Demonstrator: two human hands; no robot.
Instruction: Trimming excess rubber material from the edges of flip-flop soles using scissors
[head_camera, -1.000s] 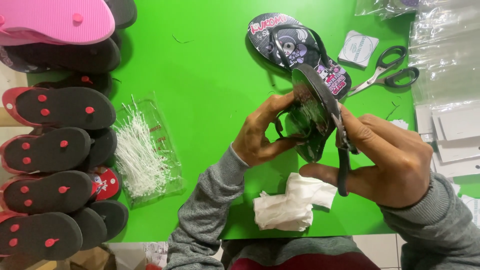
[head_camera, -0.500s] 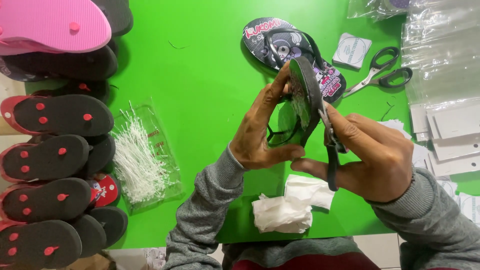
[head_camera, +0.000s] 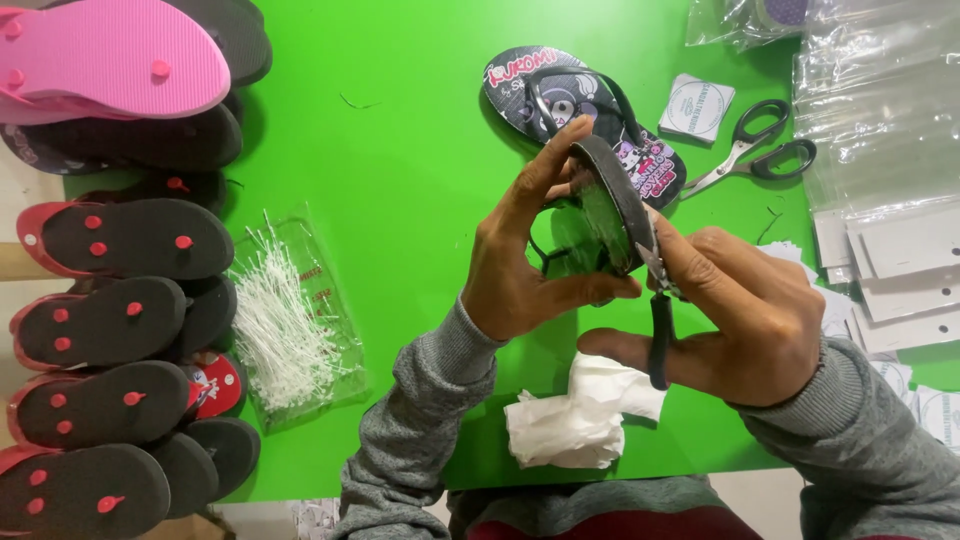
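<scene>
My left hand (head_camera: 530, 255) grips a small black flip-flop (head_camera: 608, 205), held on edge above the green table (head_camera: 400, 150), fingers pinching its top and lower rim. My right hand (head_camera: 745, 315) holds a black-handled tool (head_camera: 660, 335) whose metal tip touches the sandal's edge. A matching flip-flop with a cartoon print (head_camera: 585, 115) lies flat just behind the hands. A crumpled white tissue (head_camera: 580, 415) rests below them.
Stacked flip-flops with black soles and red plugs (head_camera: 110, 330) line the left edge, a pink one (head_camera: 100, 55) on top. A clear bag of white plastic fasteners (head_camera: 285, 320) lies beside them. Scissors (head_camera: 755, 150), a small packet (head_camera: 697, 105), clear bags (head_camera: 880, 90) and white cards (head_camera: 905, 270) sit at right.
The held flip-flop has turned from showing its green-lit face to standing nearly edge-on. Both hands have shifted slightly up and left with it.
</scene>
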